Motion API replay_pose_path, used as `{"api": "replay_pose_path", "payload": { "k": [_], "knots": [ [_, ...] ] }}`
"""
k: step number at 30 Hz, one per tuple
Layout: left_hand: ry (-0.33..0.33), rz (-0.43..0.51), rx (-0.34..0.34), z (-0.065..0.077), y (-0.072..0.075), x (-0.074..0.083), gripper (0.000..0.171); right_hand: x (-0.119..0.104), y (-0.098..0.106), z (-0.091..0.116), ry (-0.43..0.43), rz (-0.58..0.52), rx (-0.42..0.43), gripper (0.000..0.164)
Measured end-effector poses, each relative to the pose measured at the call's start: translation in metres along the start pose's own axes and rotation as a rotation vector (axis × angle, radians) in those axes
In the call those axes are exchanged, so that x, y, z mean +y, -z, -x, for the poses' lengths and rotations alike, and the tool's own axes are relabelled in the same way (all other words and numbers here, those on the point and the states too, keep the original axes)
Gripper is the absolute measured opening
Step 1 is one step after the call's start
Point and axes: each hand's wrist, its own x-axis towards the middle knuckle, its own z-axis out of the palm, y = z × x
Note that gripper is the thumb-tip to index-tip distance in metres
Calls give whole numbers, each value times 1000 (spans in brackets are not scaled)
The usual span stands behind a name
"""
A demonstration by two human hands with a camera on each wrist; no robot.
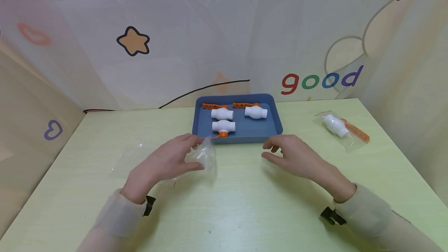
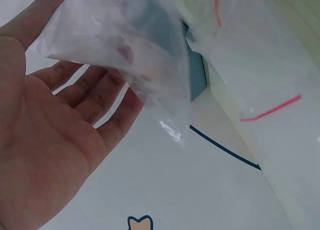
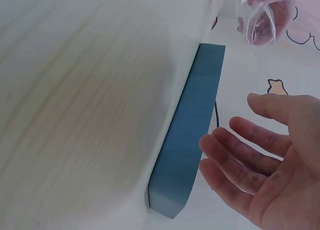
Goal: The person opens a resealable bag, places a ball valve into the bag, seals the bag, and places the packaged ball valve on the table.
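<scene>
I saw the left hand (image 1: 166, 159) hold a thin, crinkly, see-through bag (image 1: 207, 154) near the smooth blue tray (image 1: 249, 129) of ridged white valves (image 1: 224, 126). The right hand (image 1: 294, 155) was loose, holding nothing. The left hand partly hid a flat bag (image 1: 130, 160), maybe two.

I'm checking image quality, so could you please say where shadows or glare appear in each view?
Head view: a soft shadow lies on the table below the right hand, and the table's near middle looks bright; left wrist view: a white glint shows on the clear bag at the left hand; right wrist view: a diffuse shadow darkens the table beside the blue tray.
</scene>
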Motion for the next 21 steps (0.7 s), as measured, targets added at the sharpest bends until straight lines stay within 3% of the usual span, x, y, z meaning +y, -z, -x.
{"api": "replay_pose_path", "payload": {
  "k": [9,14,21],
  "knots": [
    [-41,-27,2,-5,-7,14,61,-14,-15,-8,67,-19,-44,11],
    [-76,-49,9,-8,-11,21,59,-24,-22,-13,94,-89,-76,9],
    [-141,-63,8,-11,-16,26,57,-31,-29,-17,133,-127,-88,15]
  ]
}}
